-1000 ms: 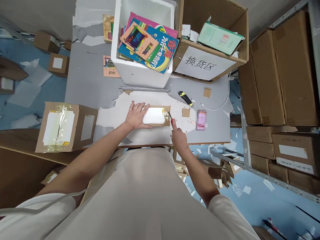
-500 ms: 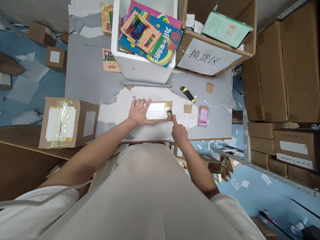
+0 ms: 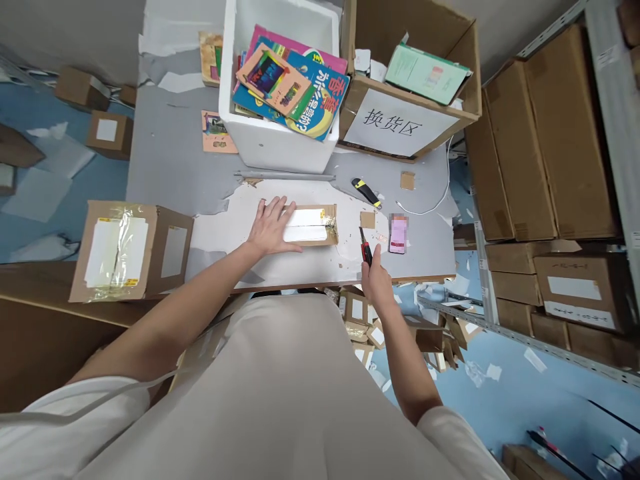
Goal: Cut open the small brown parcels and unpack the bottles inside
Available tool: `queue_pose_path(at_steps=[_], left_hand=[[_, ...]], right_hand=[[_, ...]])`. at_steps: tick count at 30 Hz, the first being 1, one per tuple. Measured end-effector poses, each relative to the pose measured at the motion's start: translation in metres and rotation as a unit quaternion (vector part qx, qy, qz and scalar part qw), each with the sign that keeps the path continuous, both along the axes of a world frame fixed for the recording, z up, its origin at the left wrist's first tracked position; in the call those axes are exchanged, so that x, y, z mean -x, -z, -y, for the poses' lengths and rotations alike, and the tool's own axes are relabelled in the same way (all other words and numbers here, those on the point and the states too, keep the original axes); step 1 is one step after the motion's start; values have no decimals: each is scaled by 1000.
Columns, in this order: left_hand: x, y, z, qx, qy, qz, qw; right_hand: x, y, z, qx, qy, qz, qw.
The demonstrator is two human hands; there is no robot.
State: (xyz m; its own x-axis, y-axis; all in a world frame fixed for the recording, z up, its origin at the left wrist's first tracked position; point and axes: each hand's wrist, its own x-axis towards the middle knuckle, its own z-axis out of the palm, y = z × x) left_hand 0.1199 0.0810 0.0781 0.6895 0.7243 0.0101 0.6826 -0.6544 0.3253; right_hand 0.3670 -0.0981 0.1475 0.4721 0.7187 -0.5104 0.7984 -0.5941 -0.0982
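My left hand [image 3: 271,229] lies with fingers spread over the left end of a small flat cardboard box [image 3: 329,235]. The box has a white label split by a dark line and clear tape at its right end. Off to the right of it, my right hand [image 3: 377,280] is closed around a red and black box cutter [image 3: 367,249], whose blade points up and away from me. The blade is apart from the box. A second cutter, a black and yellow box cutter [image 3: 367,193], rests on the table beyond.
A pink-screened phone [image 3: 399,233] and small cardboard squares [image 3: 367,220] lie to the right. Behind stand a white foam box [image 3: 280,150] of books and an open carton [image 3: 463,110] with a handwritten sign. A taped carton [image 3: 173,250] sits at left; shelves [image 3: 487,280] flank the right.
My right hand has drawn away from the box's right end to the right, bringing the box cutter into sight. My left hand stays on the box. The whole view has shifted slightly.
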Motion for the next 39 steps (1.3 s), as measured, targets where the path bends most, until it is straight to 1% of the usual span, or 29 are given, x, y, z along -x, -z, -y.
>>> queue_pose_path(at_steps=[3,6,8,9,11,13,15,16,17,18,20,21,23,24,26,28,31,33,35,37,39], left_hand=[[7,-1,27,-20,14,11,1000],[13,2,64,-12,20,3,1000],[15,5,82,-8,5,-6,1000],[15,7,88,-5,-5,-8,1000],[14,10,92,1,-19,-5,1000],[14,12,91,8,-20,3,1000],[14,13,88,15,-16,9,1000],[14,14,87,19,-15,11,1000],[14,14,86,22,-14,13,1000],[15,14,85,24,-14,14,1000],[15,15,84,23,-10,17,1000],[16,15,84,21,-7,19,1000],[17,16,83,19,-1,24,1000],[18,17,83,19,2,27,999],[18,19,84,23,3,31,999],[19,20,86,26,-1,34,999],[19,22,91,27,0,43,999],[21,22,91,26,6,60,998],[26,20,83,23,-6,82,996],[33,13,67,14,-26,94,995],[40,3,44,3,-27,80,996]], right_hand=[[-11,51,-8,-11,31,14,999],[-13,97,-17,7,25,33,999],[-12,116,-17,10,21,50,999],[-13,119,-16,1,16,56,998],[-15,116,-17,-53,-4,65,996],[-17,101,-29,-150,-40,70,985],[-14,79,-54,-248,-108,59,961],[-9,69,-70,-275,-168,45,946],[-3,59,-88,-281,-245,25,928],[5,51,-105,-272,-322,12,907],[21,40,-135,-234,-445,7,864],[29,36,-147,-210,-494,9,844],[39,30,-163,-166,-555,16,815],[41,27,-168,-145,-570,17,808],[39,21,-180,-109,-571,14,814],[32,15,-195,-88,-546,7,833],[21,13,-224,-88,-493,-14,866],[18,17,-236,-106,-461,-20,881],[17,24,-237,-151,-425,-9,892],[18,31,-223,-217,-407,-2,887],[19,35,-199,-260,-425,-16,867]])
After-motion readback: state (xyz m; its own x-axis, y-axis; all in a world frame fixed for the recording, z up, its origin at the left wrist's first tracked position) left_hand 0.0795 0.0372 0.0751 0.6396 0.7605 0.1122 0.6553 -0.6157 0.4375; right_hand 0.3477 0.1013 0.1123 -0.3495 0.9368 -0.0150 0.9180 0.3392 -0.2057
